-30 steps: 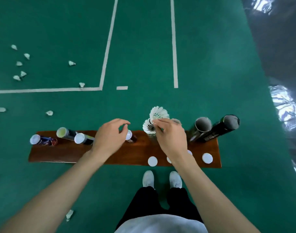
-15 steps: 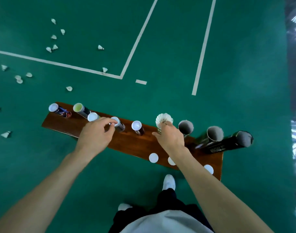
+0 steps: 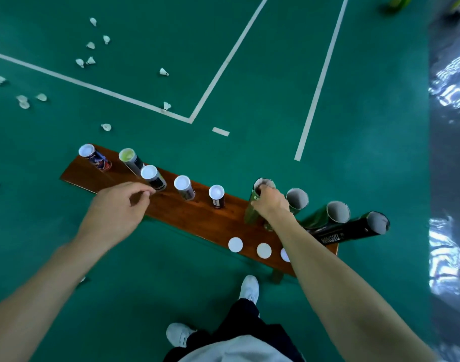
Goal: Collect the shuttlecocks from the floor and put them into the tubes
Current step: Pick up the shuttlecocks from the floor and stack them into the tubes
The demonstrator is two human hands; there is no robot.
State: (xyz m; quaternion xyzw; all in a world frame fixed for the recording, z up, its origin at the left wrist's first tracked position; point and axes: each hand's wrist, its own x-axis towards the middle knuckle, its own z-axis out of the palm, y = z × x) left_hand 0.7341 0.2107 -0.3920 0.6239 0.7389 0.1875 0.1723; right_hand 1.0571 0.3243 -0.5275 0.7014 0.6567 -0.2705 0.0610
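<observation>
We noted the shuttlecock seen earlier above the green tube [image 3: 260,199] was gone; right hand [image 3: 272,205] fingers reached inside, grip undeterminable. Left hand [image 3: 116,212] hung loosely curled, empty.

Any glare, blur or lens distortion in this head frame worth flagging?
Head view: strong wide-angle bend, so the upright tubes on the bench splay outward and the court lines slant. Bright glare patches mark the shiny grey floor strip along the image's right edge. The green court is evenly lit with soft shadows. The right hand and left hand look slightly soft.
</observation>
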